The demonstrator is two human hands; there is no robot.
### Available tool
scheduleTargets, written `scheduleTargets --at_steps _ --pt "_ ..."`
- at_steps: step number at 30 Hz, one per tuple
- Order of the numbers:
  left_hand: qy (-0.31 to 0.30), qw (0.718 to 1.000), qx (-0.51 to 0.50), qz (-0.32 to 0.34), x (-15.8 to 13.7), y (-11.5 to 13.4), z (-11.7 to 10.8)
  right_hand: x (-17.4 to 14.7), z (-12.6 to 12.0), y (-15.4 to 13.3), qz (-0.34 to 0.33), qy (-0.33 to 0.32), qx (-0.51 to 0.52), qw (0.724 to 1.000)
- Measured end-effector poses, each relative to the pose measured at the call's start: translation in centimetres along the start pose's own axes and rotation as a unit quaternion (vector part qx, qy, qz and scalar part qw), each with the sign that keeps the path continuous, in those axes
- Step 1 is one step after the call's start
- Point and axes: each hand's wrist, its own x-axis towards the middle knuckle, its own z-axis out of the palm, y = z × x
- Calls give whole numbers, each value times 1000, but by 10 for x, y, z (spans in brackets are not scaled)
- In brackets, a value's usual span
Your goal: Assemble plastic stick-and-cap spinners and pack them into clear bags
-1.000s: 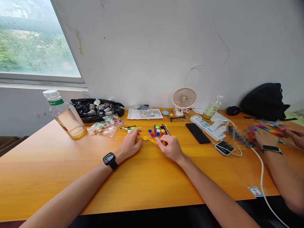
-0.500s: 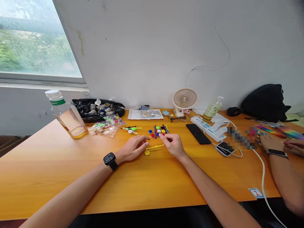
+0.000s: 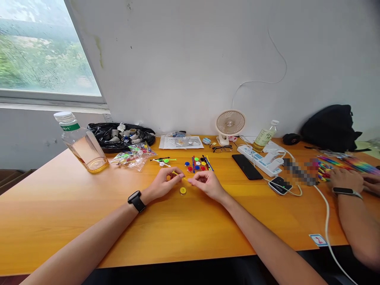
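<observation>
A thin yellow plastic stick (image 3: 175,173) is raised a little over the table, between my two hands. My left hand (image 3: 164,183) pinches it between thumb and fingers, partly covering it. My right hand (image 3: 208,185) has thumb and forefinger closed at its right end. Just below them a small round yellow disc (image 3: 183,190) lies on the wooden table (image 3: 166,229). Beyond my hands are several coloured discs and sticks, among them a red disc (image 3: 190,169) and a blue stick (image 3: 193,164). White, black and green pieces (image 3: 162,161) lie further left.
Left stand a big bottle (image 3: 86,148), a plastic bag of parts (image 3: 133,156) and a black bag (image 3: 97,136). Right are a phone (image 3: 247,167), a power strip (image 3: 259,160), a white cable (image 3: 327,213) and a co-worker's hand (image 3: 346,182). A fan (image 3: 230,123) stands behind.
The yellow stick has left its place beside the yellow disc and is now held up between both hands. My left hand has closed on it; my right hand has shifted slightly left.
</observation>
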Motion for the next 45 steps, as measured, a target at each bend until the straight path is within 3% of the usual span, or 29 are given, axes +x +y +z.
scheduleTargets --at_steps 5,9,19,25,32,36,41,45 --pt "-12 995 -86 -56 4 -9 -1 -5 9 4 -8 -52 -46 998" --pt "-21 990 -114 -76 6 -15 0 -5 11 5 -24 -51 -81 995" --pt "-21 994 -62 -84 6 -21 2 -1 3 7 -62 -7 -105 993" --pt "-35 998 -13 -53 5 -15 -7 1 1 1 -83 10 -118 990" --pt "-90 994 -22 -64 4 -14 -12 3 3 10 23 -29 14 999" --pt "-99 993 -20 -63 3 -14 -8 4 3 11 48 -31 29 998" --pt "-114 992 -12 -47 4 -17 -5 6 3 13 56 -33 31 997" --pt "-103 992 76 15 0 -17 -3 8 0 16 18 -21 0 1000"
